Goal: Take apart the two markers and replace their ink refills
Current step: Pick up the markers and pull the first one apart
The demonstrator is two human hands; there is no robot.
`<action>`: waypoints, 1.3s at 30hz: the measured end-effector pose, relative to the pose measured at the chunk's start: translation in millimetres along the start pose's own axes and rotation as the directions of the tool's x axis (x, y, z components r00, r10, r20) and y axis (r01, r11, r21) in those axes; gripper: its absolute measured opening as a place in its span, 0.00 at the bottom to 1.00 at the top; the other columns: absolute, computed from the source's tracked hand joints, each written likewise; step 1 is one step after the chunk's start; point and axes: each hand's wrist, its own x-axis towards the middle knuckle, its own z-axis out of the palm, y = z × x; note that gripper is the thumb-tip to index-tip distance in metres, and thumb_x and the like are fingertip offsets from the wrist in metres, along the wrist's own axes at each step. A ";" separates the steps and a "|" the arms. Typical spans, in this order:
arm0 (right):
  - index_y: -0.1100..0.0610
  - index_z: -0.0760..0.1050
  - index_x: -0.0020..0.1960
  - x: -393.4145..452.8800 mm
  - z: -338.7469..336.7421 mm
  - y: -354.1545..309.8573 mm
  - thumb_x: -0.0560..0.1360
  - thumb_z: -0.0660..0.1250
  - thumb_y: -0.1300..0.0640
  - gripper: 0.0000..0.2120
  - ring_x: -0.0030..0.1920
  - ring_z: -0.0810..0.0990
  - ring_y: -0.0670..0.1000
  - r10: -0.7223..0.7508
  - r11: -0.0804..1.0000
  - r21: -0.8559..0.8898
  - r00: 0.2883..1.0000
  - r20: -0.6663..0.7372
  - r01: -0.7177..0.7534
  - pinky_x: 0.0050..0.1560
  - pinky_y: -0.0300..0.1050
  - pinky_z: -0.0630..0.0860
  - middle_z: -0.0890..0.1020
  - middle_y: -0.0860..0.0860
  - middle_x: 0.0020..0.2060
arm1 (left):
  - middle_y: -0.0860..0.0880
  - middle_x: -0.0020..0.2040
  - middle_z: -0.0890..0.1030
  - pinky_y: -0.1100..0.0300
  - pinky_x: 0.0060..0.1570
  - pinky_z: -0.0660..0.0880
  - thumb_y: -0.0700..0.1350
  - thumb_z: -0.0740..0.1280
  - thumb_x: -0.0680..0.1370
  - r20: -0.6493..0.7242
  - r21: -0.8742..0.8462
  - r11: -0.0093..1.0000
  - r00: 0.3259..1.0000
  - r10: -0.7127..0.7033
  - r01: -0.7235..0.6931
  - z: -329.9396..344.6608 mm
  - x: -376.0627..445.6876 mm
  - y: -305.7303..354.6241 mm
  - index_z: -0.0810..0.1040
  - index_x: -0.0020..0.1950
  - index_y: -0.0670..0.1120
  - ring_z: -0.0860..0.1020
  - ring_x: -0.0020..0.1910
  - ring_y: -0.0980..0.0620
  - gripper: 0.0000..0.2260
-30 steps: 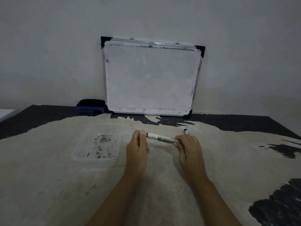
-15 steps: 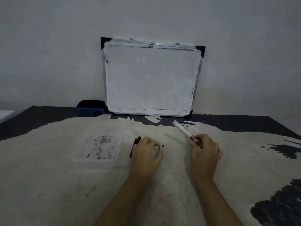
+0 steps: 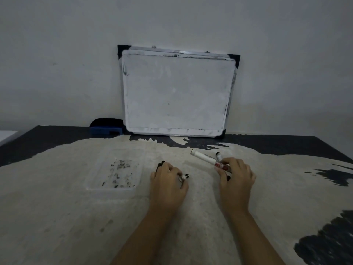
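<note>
head cam | wide-angle | looks forward and down over table [image 3: 57,217] | faces wall | hands near

tray [image 3: 114,186] left of hands, whiteboard [image 3: 177,92] behind (w/ eraser [image 3: 107,127])

**Two bare forearms, nothing worn**

Only the person's forearms and hands show, reaching in from the bottom edge of the head view. Both forearms are bare as far down as the picture reaches; no sleeve edge appears on either. The left hand [image 3: 168,183] and the right hand [image 3: 236,177] wear no gloves. No watch or band sits on either wrist. The light is dim, so nails and finer marks on the fingers cannot be made out.
</note>
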 end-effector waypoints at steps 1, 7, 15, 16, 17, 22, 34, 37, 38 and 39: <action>0.55 0.77 0.49 -0.3 -0.6 -1.0 0.69 0.73 0.60 0.10 0.45 0.73 0.50 -0.015 1.000 0.011 1.000 0.000 0.015 0.55 0.47 0.64 0.78 0.48 0.42 | 0.51 0.54 0.73 0.60 0.57 0.63 0.53 0.63 0.74 -0.029 -0.036 0.999 1.000 0.003 -0.004 -1.1 0.1 1.3 0.76 0.56 0.49 0.72 0.54 0.54 0.14; 0.52 0.77 0.45 -4.5 -0.8 -8.1 0.69 0.72 0.59 0.06 0.48 0.72 0.47 -0.205 0.975 0.106 0.973 0.107 0.194 0.56 0.43 0.64 0.76 0.45 0.45 | 0.50 0.45 0.78 0.69 0.38 0.75 0.49 0.60 0.78 -0.032 -0.626 0.777 0.993 -0.112 0.067 -9.3 1.8 11.0 0.75 0.58 0.49 0.77 0.40 0.56 0.11; 0.51 0.65 0.66 -10.5 -7.0 -28.1 0.70 0.72 0.57 0.28 0.59 0.71 0.44 0.081 0.882 0.456 0.992 0.095 -0.116 0.61 0.38 0.68 0.71 0.46 0.59 | 0.50 0.33 0.75 0.74 0.30 0.69 0.41 0.57 0.80 0.081 -0.780 0.600 0.979 -0.185 0.178 -15.2 3.3 12.1 0.77 0.48 0.41 0.74 0.28 0.65 0.10; 0.50 0.66 0.65 -13.2 -8.3 -32.1 0.71 0.71 0.55 0.25 0.56 0.74 0.43 0.111 0.824 0.539 0.982 0.151 -0.176 0.58 0.37 0.71 0.75 0.47 0.56 | 0.50 0.33 0.75 0.74 0.30 0.69 0.41 0.57 0.80 0.087 -0.795 0.582 0.981 -0.171 0.172 -15.8 3.2 12.0 0.77 0.48 0.41 0.74 0.28 0.65 0.10; 0.50 0.69 0.62 -15.5 -8.9 -35.6 0.72 0.70 0.55 0.21 0.51 0.77 0.42 0.128 0.765 0.603 0.971 0.203 -0.227 0.54 0.37 0.74 0.78 0.47 0.51 | 0.50 0.32 0.75 0.74 0.30 0.69 0.41 0.56 0.80 0.097 -0.807 0.567 0.984 -0.147 0.164 -16.3 2.8 12.3 0.77 0.48 0.41 0.74 0.27 0.65 0.10; 0.47 0.74 0.42 -21.2 -7.3 -55.4 0.75 0.65 0.59 0.07 0.38 0.81 0.48 0.159 0.691 0.652 0.945 0.285 -0.313 0.41 0.37 0.78 0.81 0.49 0.37 | 0.49 0.33 0.77 0.74 0.28 0.69 0.40 0.55 0.80 0.222 -0.832 0.516 0.975 -0.025 0.203 -15.7 1.5 14.4 0.76 0.52 0.38 0.75 0.27 0.65 0.12; 0.58 0.70 0.49 -17.0 -3.4 -52.9 0.78 0.53 0.44 0.18 0.42 0.74 0.42 -0.005 0.818 0.554 0.965 -0.261 0.154 0.47 0.35 0.75 0.75 0.47 0.40 | 0.45 0.48 0.82 0.65 0.46 0.77 0.45 0.53 0.81 0.315 -0.878 0.336 0.940 -0.133 0.342 -3.3 8.4 0.8 0.78 0.52 0.45 0.80 0.44 0.53 0.14; 0.56 0.70 0.46 -19.9 2.3 -51.6 0.76 0.51 0.38 0.21 0.36 0.73 0.40 0.027 0.841 0.538 0.987 -0.156 0.062 0.39 0.33 0.71 0.74 0.44 0.37 | 0.46 0.47 0.82 0.67 0.44 0.78 0.46 0.53 0.81 0.349 -0.890 0.264 0.927 -0.136 0.373 -2.9 10.2 -0.2 0.78 0.52 0.44 0.82 0.43 0.56 0.15; 0.57 0.70 0.46 -21.2 4.7 -48.4 0.77 0.53 0.40 0.20 0.35 0.73 0.41 0.033 0.845 0.531 0.985 -0.172 0.065 0.39 0.34 0.71 0.75 0.46 0.37 | 0.45 0.47 0.82 0.67 0.44 0.78 0.46 0.53 0.81 0.357 -0.891 0.246 0.924 -0.140 0.381 -2.6 10.4 0.0 0.78 0.53 0.42 0.82 0.43 0.56 0.16; 0.58 0.71 0.47 -22.0 6.3 -45.4 0.77 0.55 0.44 0.17 0.36 0.73 0.43 0.021 0.854 0.513 0.981 -0.194 0.084 0.40 0.35 0.72 0.76 0.48 0.38 | 0.45 0.48 0.82 0.67 0.45 0.78 0.46 0.53 0.81 0.361 -0.892 0.239 0.922 -0.140 0.385 -2.8 10.0 0.3 0.78 0.54 0.41 0.82 0.44 0.55 0.16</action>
